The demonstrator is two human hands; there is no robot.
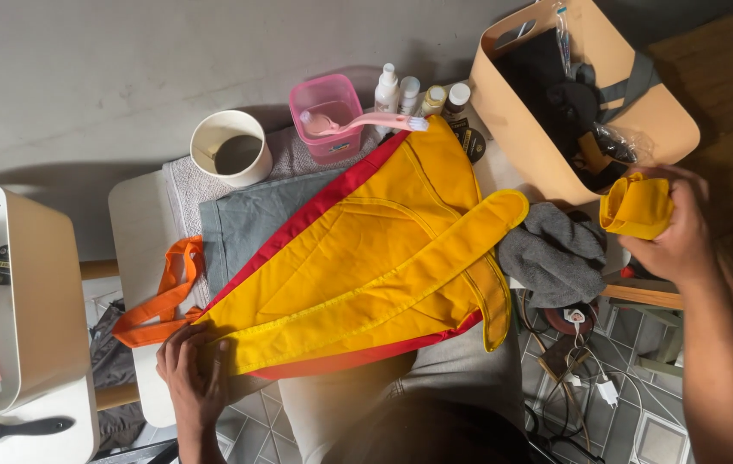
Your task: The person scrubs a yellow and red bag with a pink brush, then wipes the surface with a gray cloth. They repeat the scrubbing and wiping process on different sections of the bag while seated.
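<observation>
Fingers (pixel 196 371) flat on bag (pixel 358 258) corner

**Around the edges of our workspace**

We see a cream cup (pixel 231 147) beside a pink container (pixel 326 116) with a pink brush (pixel 358 124) across it, four small bottles (pixel 420 93), a tan basket (pixel 528 129), a grey cloth (pixel 555 253), and a white bin (pixel 44 292).

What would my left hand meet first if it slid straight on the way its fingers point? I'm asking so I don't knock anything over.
Probably the bright orange webbing handle. The left hand lies flat on the yellow fabric bag with red trim, fingers pointing up and away; the handle loops just beyond the fingertips, though depth is unclear.
</observation>
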